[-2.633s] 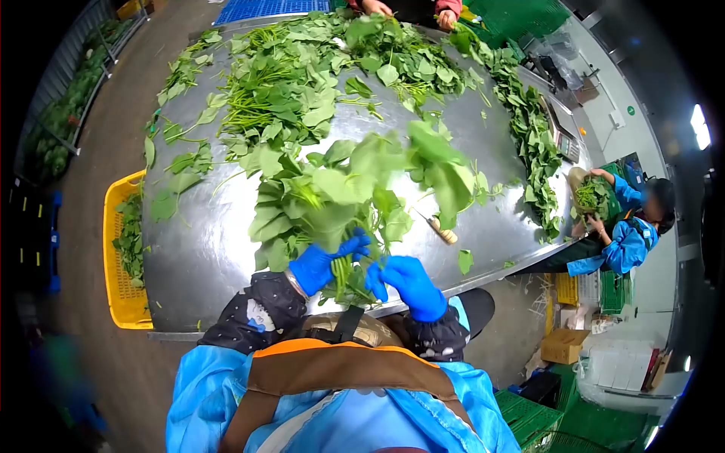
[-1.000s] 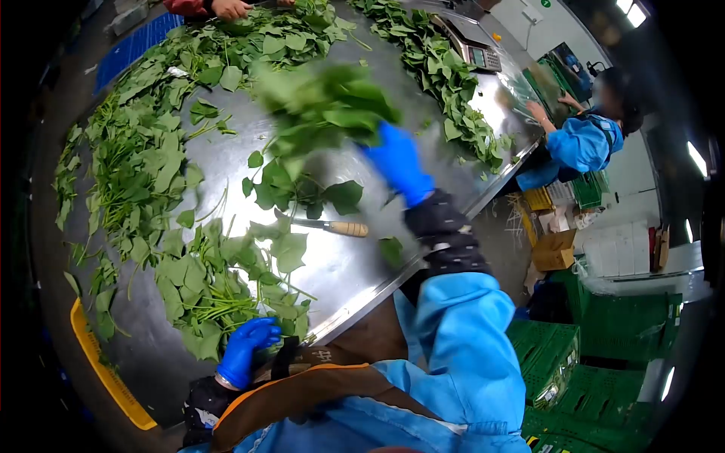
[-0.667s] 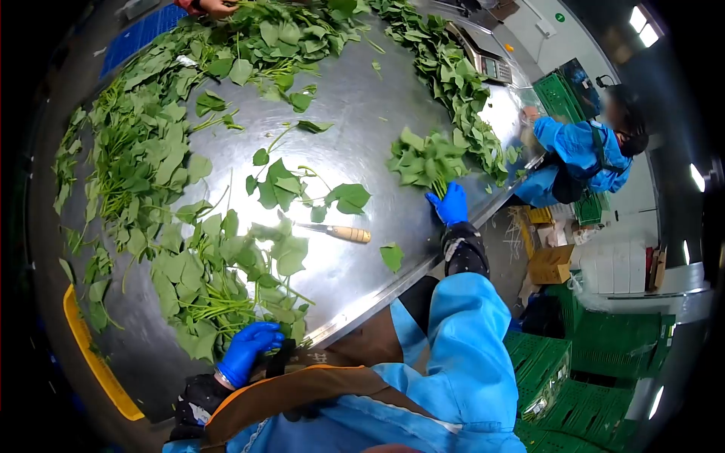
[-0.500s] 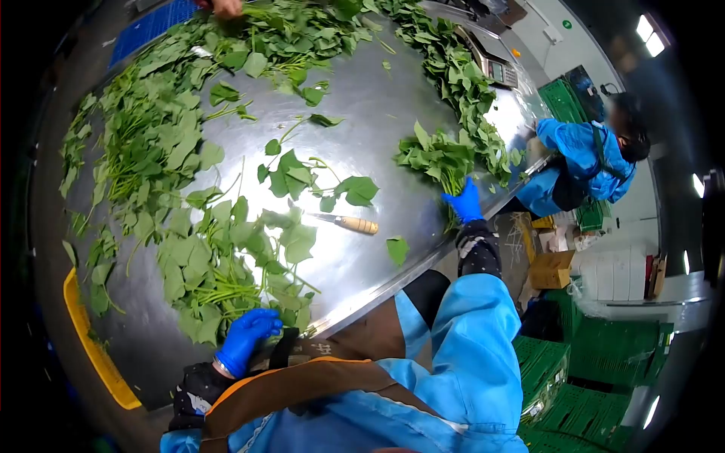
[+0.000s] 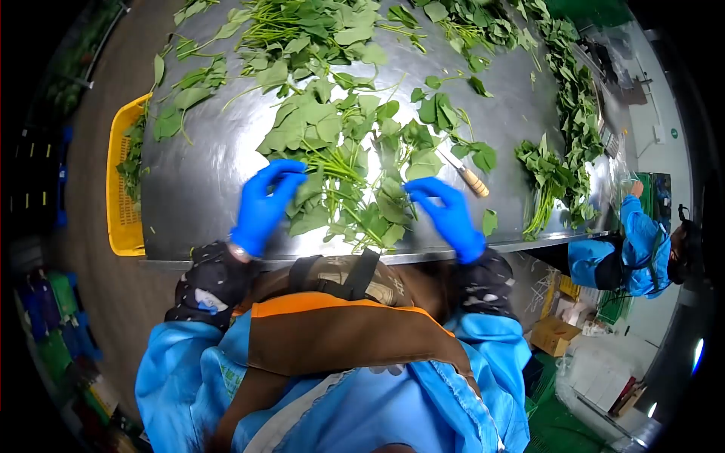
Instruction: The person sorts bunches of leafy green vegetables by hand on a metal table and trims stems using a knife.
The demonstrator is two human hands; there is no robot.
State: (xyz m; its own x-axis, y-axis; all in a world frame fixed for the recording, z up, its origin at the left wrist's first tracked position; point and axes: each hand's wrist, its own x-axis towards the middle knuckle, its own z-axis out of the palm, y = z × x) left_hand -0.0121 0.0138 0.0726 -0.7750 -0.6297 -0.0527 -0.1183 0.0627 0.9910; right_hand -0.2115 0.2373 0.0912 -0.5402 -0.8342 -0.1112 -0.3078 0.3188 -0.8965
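Observation:
Blue gloves cover both of my hands at the near edge of the metal table (image 5: 204, 204). My left hand (image 5: 268, 202) is beside the left side of a loose pile of leafy stems (image 5: 332, 162), its fingers bent and apart. At the pile's right side, my right hand (image 5: 445, 214) has its thumb and fingers apart, fingertips near the leaves. A knife with a wooden handle (image 5: 474, 183) lies just beyond my right hand. Farther right rests a separate bunch of greens (image 5: 544, 185), stems toward me.
A yellow crate (image 5: 123, 181) holding greens stands at the table's left end. More greens (image 5: 317, 30) lie across the far side, and a row of them (image 5: 578, 113) runs along the right. A co-worker in blue (image 5: 642, 245) is at the right end.
My right hand has let go of the bunch at the right and come back to the near pile. My left hand has lifted to the pile's left side. The view has swung left.

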